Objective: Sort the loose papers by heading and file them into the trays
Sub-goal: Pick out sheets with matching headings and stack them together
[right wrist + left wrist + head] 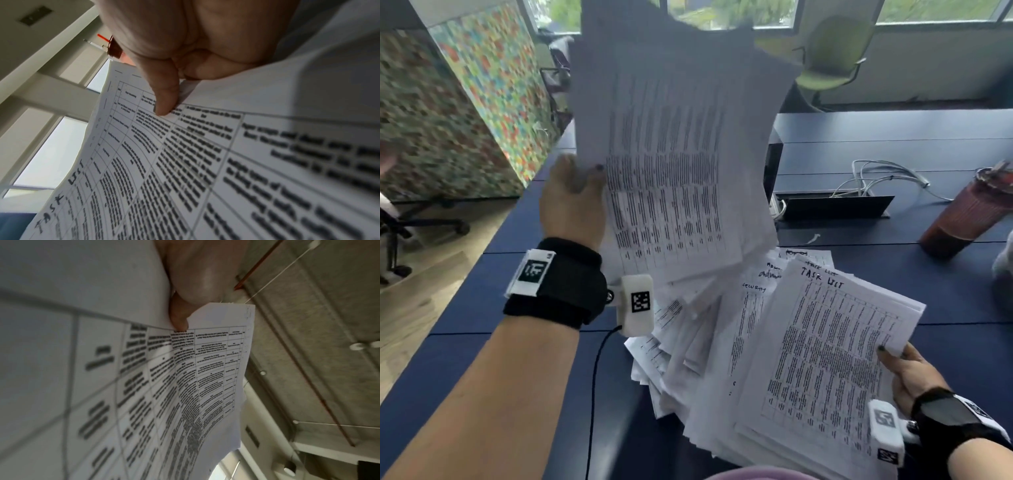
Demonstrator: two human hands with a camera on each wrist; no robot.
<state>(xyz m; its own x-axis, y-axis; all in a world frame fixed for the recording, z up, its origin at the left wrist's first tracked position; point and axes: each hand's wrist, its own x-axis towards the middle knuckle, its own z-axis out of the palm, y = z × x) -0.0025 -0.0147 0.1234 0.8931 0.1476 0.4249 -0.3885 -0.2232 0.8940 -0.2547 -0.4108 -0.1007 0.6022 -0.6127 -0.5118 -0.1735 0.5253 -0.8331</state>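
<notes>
Blue desk point(962, 294), "TASK LIST" sheets point(825, 359) atop.

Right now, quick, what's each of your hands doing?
Left hand: holding up a raised sheaf of papers.
Right hand: pinching the TASK LIST sheet on the paper pile.

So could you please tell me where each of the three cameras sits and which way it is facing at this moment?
Head: on the person's head, looking forward and down at the blue desk; shows both forearms, left hand holding raised papers, right hand holding the task list sheets.
Left wrist: looks along the hand, up toward the ceiling; shows thumb on papers.
Right wrist: looks along the hand toward the windows; shows thumb on sheets.
Shared: head and right wrist both show the handwritten task list heading.
</notes>
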